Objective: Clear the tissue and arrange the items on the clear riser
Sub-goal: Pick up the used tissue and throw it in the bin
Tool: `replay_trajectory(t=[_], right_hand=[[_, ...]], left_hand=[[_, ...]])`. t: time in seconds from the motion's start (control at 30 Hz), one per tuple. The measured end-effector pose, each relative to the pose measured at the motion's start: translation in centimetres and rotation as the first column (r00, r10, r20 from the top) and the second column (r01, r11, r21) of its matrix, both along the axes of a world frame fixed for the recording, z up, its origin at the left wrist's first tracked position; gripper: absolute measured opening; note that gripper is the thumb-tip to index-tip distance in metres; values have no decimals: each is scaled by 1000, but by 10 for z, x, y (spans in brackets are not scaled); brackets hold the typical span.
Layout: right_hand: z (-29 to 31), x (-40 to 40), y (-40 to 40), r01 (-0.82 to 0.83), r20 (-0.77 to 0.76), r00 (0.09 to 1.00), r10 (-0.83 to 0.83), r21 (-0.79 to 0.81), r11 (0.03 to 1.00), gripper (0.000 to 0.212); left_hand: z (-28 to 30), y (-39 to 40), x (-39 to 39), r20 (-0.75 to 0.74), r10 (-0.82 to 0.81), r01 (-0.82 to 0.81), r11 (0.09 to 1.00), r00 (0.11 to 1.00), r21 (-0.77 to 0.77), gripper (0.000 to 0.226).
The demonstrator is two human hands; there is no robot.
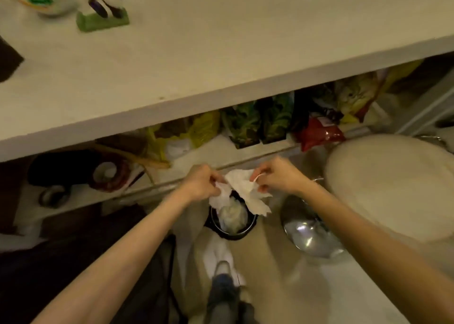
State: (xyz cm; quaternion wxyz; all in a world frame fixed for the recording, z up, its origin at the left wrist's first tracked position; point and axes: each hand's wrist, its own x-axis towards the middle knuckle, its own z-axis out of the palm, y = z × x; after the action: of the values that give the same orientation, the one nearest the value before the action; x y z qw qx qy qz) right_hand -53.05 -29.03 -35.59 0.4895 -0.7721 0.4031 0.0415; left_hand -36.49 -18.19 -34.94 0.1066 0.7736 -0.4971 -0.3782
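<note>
Pinching a crumpled white paper tissue (243, 191) between them, the left hand (201, 182) gripped one edge and the right hand (275, 176) gripped the other. The tissue hung just above a small round black bin (232, 221), which held pale crumpled waste. On the white desk (221, 53) above stood a black-and-white panda figure on a green base (105, 6), well apart from the hands.

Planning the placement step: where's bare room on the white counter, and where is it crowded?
The white counter is bare right of the panda figurine, all the way to its front edge. Its far-left corner is crowded: figurine plus a bowl. The shelf below is packed with snack bags. Both hands, left hand and right hand, hold the tissue over the bin.
</note>
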Motion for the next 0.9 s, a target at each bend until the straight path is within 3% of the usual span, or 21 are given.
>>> replay_trajectory(t=[0.2,0.3,0.5,0.7,0.77,0.9], right_hand=[[-172,4,-2,168,-87,983,-163,47,985,25],[-263,11,2,201,-123,973,-195,34,979,25],[-413,32,6,264,-210,945,-252,35,964,35],[-507,44,2,250,-263,938,-223,73,965,36],[-524,48,1,184,-300,943,-146,104,977,37],[-529,51,-3,95,-323,945,-61,90,991,47]], left_hand=[[-177,-9,5,56,155,-158,986,986,52,28],[-261,-12,7,119,154,-164,983,981,80,30],[-405,-24,7,108,183,-189,981,977,51,20],[-504,-35,14,40,238,-240,968,971,75,26],[-523,-35,15,41,237,-240,963,971,121,28],[-532,-26,15,13,113,-113,962,994,247,45]])
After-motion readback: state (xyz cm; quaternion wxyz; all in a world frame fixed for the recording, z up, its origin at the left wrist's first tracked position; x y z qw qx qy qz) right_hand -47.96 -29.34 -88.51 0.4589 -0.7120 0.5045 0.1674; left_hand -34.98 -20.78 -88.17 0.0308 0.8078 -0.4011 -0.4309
